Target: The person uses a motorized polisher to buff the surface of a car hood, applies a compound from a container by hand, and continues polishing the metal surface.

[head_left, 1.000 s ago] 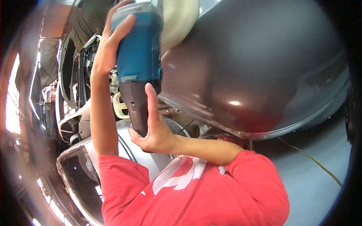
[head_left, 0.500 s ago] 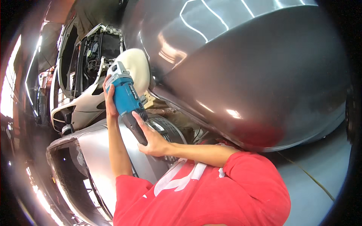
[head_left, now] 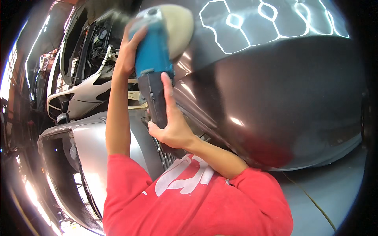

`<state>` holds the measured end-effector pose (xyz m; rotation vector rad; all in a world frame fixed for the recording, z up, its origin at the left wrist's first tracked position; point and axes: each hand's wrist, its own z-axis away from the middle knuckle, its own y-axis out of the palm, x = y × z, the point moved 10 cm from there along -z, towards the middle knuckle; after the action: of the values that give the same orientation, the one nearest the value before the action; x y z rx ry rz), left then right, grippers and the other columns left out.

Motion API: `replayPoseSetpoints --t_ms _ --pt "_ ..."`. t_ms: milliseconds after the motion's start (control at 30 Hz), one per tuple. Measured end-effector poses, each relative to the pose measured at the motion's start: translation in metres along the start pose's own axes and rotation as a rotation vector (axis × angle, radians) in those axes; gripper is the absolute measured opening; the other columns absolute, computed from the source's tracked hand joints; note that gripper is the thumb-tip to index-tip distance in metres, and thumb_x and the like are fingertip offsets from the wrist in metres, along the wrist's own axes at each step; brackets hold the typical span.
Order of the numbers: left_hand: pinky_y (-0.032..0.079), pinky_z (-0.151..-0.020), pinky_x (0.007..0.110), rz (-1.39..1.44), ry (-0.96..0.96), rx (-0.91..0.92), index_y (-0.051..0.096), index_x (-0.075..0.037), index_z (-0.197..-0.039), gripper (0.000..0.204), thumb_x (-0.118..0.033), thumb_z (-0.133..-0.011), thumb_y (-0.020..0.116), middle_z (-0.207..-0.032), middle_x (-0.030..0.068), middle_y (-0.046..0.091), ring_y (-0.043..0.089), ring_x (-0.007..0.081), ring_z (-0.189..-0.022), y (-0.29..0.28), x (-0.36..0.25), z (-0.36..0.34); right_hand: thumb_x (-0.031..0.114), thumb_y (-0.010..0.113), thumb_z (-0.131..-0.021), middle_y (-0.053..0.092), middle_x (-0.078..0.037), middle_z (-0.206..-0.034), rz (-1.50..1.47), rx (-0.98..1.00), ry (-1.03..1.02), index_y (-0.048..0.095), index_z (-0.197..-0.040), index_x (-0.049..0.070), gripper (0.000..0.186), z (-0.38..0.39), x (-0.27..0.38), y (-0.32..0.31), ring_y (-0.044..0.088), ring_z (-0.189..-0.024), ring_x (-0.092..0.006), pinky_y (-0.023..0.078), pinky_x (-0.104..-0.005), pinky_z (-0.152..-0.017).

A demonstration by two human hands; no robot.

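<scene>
A blue and black power polisher (head_left: pixel 152 53) is held up in both hands, its cream buffing pad (head_left: pixel 180 30) facing the glossy dark car body panel (head_left: pixel 283 90). The pad lies over the panel's far left edge; whether it presses on the paint I cannot tell. My left hand (head_left: pixel 129 50) wraps round the front of the blue housing, just below the blurred metal head. Nearer to me, my right hand (head_left: pixel 173 128) grips the black rear handle, its index finger stretched along the body.
A silver car (head_left: pixel 92 145) stands close on the left. Behind it is a white car (head_left: pixel 82 94) with its engine bay exposed. Bright lamp outlines reflect in the dark panel. A thin cord-like line (head_left: pixel 315 202) runs over the grey floor at lower right.
The polisher and both hands have moved up and to the right, away from me. The pad now overlaps the dark panel more. Both hands have kept hold.
</scene>
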<state>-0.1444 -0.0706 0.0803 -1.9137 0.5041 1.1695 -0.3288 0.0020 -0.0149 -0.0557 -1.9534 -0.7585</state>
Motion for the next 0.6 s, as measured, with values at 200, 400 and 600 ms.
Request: replayPoseSetpoints --t_ms 200,400,600 --pt "0.042 -0.105 0.033 0.007 0.028 0.078 0.053 -0.007 -0.139 0.051 -0.037 -0.098 0.057 -0.133 0.0124 0.057 0.056 0.0218 -0.12 0.061 -0.056 -0.013 -0.006 0.063 -0.075 0.037 -0.013 -0.141 -0.009 -0.09 -0.134 -0.009 -0.162 0.02 0.115 0.005 0.037 -0.023 0.051 -0.102 -0.0172 0.049 -0.0325 -0.09" --pt "0.044 -0.104 0.032 0.104 -0.053 0.023 0.046 -0.005 -0.144 0.059 -0.035 -0.096 0.063 -0.131 0.0129 0.057 0.055 0.0207 -0.12 0.027 -0.017 0.005 -0.004 0.062 -0.077 0.035 -0.015 -0.148 -0.002 -0.019 -0.034 -0.007 -0.163 0.018 0.113 0.008 0.014 -0.007 0.051 -0.11 -0.0203 0.045 -0.0319 -0.096" --pt "0.05 -0.099 0.035 0.14 -0.156 -0.134 0.042 -0.011 -0.147 0.058 -0.035 -0.098 0.06 -0.136 0.0135 0.054 0.057 0.0219 -0.119 -0.049 0.055 0.053 0.001 0.064 -0.076 0.025 -0.024 -0.16 0.057 0.092 -0.059 -0.002 -0.163 0.016 0.11 0.009 -0.016 0.03 0.038 -0.142 -0.0339 0.031 -0.0367 -0.114"
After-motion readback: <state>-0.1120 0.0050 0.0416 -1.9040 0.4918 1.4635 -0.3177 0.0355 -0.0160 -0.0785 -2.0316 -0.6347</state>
